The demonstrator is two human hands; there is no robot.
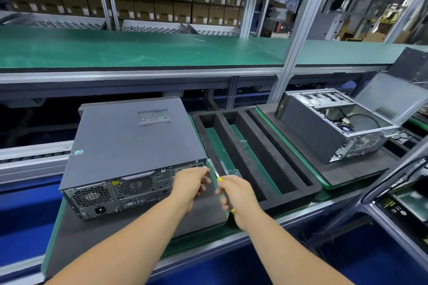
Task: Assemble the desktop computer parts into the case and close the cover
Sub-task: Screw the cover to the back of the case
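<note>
A dark grey desktop computer case [129, 141] lies flat on a black foam pad [97, 236], its cover on and its rear panel with fans and ports facing me. My left hand [190, 184] is at the rear panel's right corner, fingers curled near the screwdriver tip. What they pinch is too small to see. My right hand [238, 199] grips a screwdriver [214, 170] with a yellow and black handle, its shaft pointing at that same corner.
A black foam tray with long slots [252, 157] lies right of the case. Further right, an open computer case [335, 122] sits on another pad with its cover [389, 97] leaning behind it. A green shelf [139, 51] runs across above. A metal post [291, 53] stands between.
</note>
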